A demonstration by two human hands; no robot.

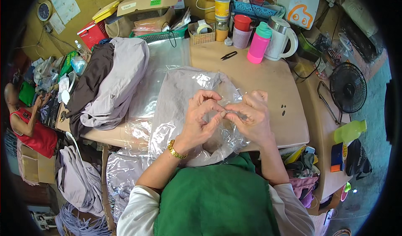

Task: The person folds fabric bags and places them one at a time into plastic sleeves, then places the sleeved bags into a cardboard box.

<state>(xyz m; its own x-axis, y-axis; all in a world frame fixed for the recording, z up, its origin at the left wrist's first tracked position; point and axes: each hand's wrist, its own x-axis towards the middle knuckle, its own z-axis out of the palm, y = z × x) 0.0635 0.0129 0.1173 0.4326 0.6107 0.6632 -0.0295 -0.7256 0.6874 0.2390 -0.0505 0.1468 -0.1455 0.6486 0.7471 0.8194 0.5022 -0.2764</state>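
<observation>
A pale grey folded garment (177, 101) lies in front of me inside a clear plastic bag (204, 77), partly over the table's near edge. Above the bag, my left hand (204, 113) and my right hand (249, 116) meet with thumbs and forefingers pinched together. Between the fingertips is a small edge that looks like the bag's clear film; the fingers hide most of it. A gold watch (176, 149) is on my left wrist. To the left lie a pale grey garment (122, 82) and a dark brown one (94, 75).
Flat clear plastic bags (166, 53) lie beneath the work. Thread snips (229, 55), a pink bottle (259, 42) and a white jug (279, 38) stand or lie behind. A black fan (348, 86) is at right. A person in red (34, 126) sits at far left.
</observation>
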